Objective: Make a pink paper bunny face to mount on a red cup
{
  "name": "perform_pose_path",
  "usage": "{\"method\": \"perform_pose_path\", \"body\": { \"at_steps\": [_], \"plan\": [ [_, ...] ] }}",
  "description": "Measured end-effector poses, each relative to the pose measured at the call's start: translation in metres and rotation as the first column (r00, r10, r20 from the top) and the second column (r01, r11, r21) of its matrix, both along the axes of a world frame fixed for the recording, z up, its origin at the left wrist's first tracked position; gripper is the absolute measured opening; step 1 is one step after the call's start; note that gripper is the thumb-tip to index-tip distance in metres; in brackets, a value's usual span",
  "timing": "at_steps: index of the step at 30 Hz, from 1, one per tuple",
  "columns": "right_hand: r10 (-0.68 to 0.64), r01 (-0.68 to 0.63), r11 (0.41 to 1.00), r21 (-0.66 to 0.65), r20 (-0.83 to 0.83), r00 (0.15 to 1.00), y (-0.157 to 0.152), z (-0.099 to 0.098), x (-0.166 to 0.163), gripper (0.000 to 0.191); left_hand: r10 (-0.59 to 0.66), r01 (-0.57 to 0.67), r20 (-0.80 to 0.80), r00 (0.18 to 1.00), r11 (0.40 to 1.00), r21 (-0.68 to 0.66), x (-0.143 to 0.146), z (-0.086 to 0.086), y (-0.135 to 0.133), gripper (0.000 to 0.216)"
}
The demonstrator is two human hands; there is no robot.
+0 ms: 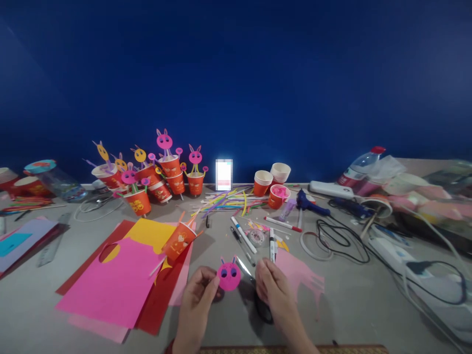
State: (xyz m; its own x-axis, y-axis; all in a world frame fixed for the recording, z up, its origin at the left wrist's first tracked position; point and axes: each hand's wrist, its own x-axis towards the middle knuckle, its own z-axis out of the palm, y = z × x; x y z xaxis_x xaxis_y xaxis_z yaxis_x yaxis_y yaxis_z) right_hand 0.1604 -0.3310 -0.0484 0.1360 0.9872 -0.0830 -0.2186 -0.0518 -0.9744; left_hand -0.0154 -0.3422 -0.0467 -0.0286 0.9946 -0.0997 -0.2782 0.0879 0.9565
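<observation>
My left hand (197, 297) pinches a round pink paper face (229, 282) by its left edge, between thumb and fingers. The face has two dark blue-purple eyes and two small upright ears. To the right of it, my right hand (276, 290) is closed, fingertips pressed together; whatever they hold is hidden. Scissors (263, 309) with black handles lie partly behind that hand, blades pointing up and left. Beyond the hands are a white marker (244, 235), a dark pen (236, 235) and another marker (272, 244). A pale pink paper scrap (302, 275) lies to the right.
Pink paper (110, 285) and other coloured sheets lie left, with a tilted red paper cup (179, 241) on them. Decorated cups (174, 184) stand behind. Colourful strips (228, 201), a blue glue gun (309, 204), a black cable (342, 236) and a power strip (394, 255) are farther off.
</observation>
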Motion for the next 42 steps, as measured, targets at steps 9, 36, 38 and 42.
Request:
{"method": "perform_pose_path", "body": {
  "at_steps": [9,36,38,42],
  "plan": [
    [-0.025,-0.126,0.905,0.406,0.346,0.938,-0.007,0.024,0.008,0.011,-0.001,0.111,-0.321,0.947,0.939,0.325,-0.004,0.008,-0.007,0.012],
    [0.265,-0.44,0.83,0.343,0.451,0.852,-0.004,0.056,0.002,0.01,-0.057,0.242,-0.424,0.904,0.885,0.397,-0.004,0.033,-0.013,0.008],
    [0.263,-0.438,0.83,0.346,0.449,0.854,-0.003,0.055,0.002,0.009,-0.06,0.243,-0.42,0.906,0.884,0.398,-0.004,0.034,-0.013,0.008],
    [0.258,-0.432,0.831,0.35,0.445,0.857,-0.004,0.053,0.003,0.008,-0.053,0.269,-0.463,0.885,0.869,0.415,-0.005,0.032,-0.015,0.01]
  ]
}}
